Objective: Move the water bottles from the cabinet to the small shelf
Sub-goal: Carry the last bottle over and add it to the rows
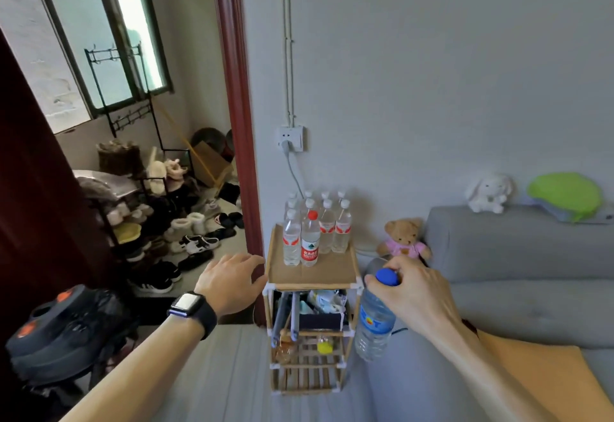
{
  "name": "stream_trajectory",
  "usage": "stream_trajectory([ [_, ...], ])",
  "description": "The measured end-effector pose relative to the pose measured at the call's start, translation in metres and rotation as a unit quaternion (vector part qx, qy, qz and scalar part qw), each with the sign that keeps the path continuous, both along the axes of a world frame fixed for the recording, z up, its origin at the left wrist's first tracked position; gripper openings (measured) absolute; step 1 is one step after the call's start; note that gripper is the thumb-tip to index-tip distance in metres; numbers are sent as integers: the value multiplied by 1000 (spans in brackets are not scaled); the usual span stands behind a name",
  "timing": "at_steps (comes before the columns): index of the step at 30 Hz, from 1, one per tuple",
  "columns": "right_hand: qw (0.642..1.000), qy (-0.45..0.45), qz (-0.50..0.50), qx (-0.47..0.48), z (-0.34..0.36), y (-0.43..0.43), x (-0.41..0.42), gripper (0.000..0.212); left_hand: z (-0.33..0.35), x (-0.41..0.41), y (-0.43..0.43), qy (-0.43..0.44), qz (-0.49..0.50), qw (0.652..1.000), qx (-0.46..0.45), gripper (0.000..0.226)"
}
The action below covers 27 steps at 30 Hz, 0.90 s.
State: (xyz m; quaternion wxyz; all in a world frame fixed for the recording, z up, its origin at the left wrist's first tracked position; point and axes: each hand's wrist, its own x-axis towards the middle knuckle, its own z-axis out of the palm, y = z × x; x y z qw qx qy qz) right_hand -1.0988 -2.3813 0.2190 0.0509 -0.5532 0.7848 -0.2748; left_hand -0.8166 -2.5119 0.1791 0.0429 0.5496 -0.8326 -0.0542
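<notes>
A small wooden shelf point(339, 275) stands against the wall, its top tier carrying several clear water bottles point(340, 232) with white caps and one red-capped, red-labelled bottle point(310, 242) in the front row. My right hand point(412, 292) grips a larger blue-capped bottle point(373, 325) by its neck, hanging just right of the shelf's front corner. My left hand point(229, 280), with a dark smartwatch on the wrist, hovers at the shelf's left edge with relaxed fingers and holds nothing.
A grey sofa point(518, 265) sits right of the shelf with a teddy bear point(403, 237), white plush rabbit point(488, 192) and green cushion point(564, 195). A wall socket point(290, 137) hangs above. Left, a doorway shows shoe racks point(159, 222); a dark fan point(66, 332) stands near.
</notes>
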Motion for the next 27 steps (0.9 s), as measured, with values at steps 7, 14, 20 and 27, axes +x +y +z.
stream_trajectory([
  [7,997,-47,-19,50,-37,-126,-34,32,-28,-43,-141,24,-28,999,-9,53],
  [14,988,-132,-41,72,-83,-220,-60,30,-46,-95,-241,15,-53,998,3,53],
  [20,980,-160,-57,104,-117,-292,-78,32,-67,-151,-293,18,-57,998,-1,53],
  [27,967,-202,5,154,-145,-358,-90,33,-96,-183,-326,3,-8,1000,16,54],
])
